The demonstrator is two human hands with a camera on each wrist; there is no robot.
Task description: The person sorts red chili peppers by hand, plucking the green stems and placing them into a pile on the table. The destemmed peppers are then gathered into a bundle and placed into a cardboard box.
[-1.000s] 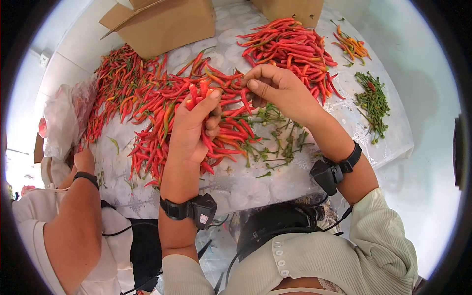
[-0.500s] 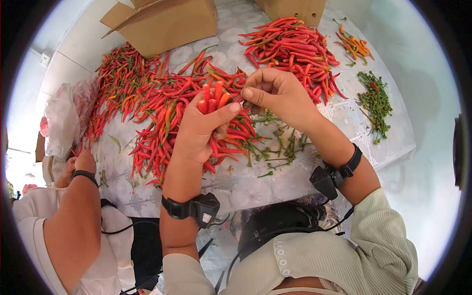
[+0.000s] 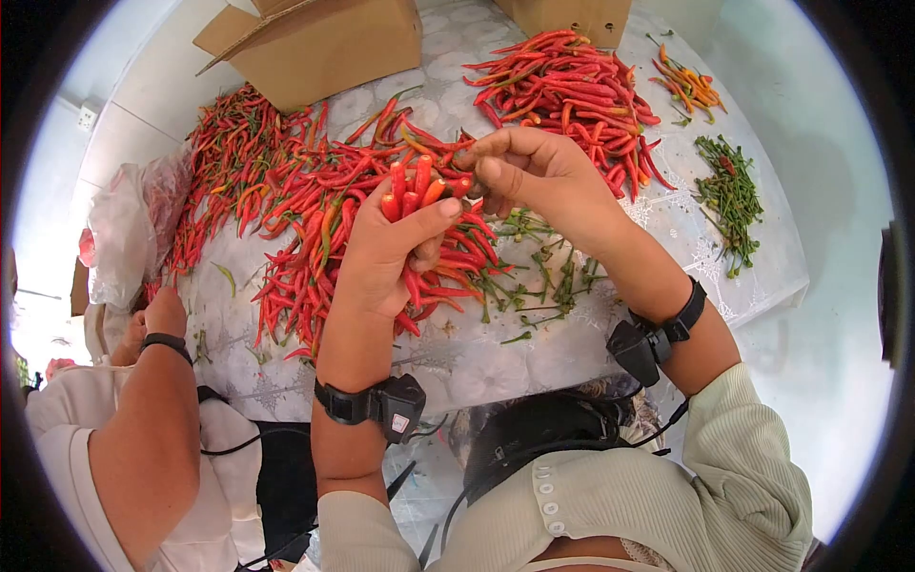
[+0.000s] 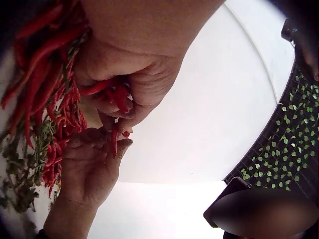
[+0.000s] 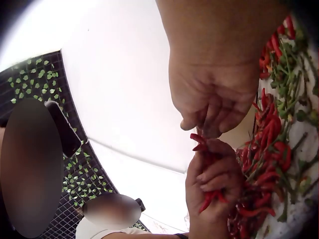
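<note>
My left hand is gripping probably light, slick chillies mid-length over the worktop; can't tell if my right hand is pinching any.

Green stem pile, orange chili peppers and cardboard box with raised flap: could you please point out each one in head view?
Green stem pile (image 3: 736, 202): head view, middle of the heap.
Orange chili peppers (image 3: 699, 93): head view, middle of the group.
Cardboard box (image 3: 334, 57): head view, its side wall.

No readable text, labels or numbers
</note>
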